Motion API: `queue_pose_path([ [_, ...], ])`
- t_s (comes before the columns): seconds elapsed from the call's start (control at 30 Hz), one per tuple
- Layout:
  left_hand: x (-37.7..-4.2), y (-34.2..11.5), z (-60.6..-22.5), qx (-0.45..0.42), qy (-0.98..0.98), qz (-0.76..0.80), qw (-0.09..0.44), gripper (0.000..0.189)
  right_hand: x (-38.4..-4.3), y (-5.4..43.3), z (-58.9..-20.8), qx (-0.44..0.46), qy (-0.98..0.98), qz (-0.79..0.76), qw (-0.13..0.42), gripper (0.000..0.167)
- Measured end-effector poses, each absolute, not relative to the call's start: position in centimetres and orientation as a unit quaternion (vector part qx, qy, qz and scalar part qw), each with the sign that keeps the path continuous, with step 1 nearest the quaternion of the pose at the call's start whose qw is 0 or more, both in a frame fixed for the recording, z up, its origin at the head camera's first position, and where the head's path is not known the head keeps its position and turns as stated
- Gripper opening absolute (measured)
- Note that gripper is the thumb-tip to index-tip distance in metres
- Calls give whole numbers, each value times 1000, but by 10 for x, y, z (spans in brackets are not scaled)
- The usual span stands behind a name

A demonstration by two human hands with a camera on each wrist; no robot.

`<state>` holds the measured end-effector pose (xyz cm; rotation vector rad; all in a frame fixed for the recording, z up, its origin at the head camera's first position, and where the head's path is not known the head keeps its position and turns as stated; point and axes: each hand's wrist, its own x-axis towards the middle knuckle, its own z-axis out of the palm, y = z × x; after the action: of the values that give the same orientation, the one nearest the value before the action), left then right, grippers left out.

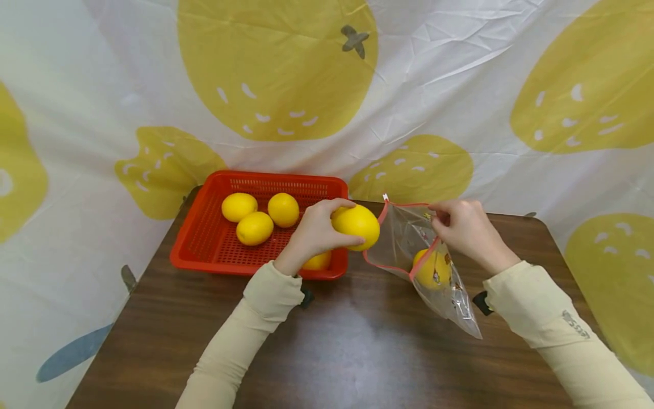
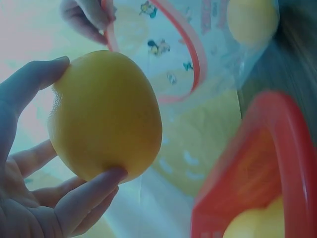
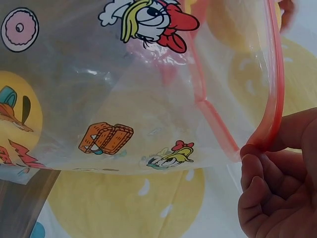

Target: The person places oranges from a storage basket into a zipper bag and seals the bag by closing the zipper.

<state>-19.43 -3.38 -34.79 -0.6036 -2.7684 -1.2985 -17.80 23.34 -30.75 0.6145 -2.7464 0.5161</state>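
Fruit-print cloth (image 1: 276, 62) is hanging behind the worktop (image 1: 327, 352). My left grip (image 1: 319, 228) is holding a yellow fruit (image 1: 357, 227) beside a clear bag (image 1: 456, 295); my right grip (image 1: 467, 232) is pinching the bag's pink rim (image 3: 278, 74).

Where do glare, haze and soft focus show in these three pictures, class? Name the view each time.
Head view: a pale glare patch on the table, bright glints on the bag; left wrist view: a bluish haze, washed-out brightness at the left edge, the near basket soft; right wrist view: small glints on the plastic, its prints fairly crisp, the left hand soft at top right.
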Motion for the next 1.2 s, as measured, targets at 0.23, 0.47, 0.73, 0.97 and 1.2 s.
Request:
queue_pose_path([
  [0.23,-192,-9,-347,-220,-872,-438,-3,61,-179,234,-309,212,-951,180,135,23],
  [0.47,-193,11,-356,-238,-872,-427,-12,61,-179,234,-310,215,-951,177,136,22],
  [0.73,-195,22,-366,-232,-881,-413,-13,58,-178,235,-309,224,-948,174,144,20],
  [0.97,-195,28,-368,-221,-892,-395,-18,58,-177,235,-307,226,-945,178,152,24],
  [1.2,-191,32,-365,-233,-893,-385,-15,58,-177,235,-306,229,-943,174,168,26],
])
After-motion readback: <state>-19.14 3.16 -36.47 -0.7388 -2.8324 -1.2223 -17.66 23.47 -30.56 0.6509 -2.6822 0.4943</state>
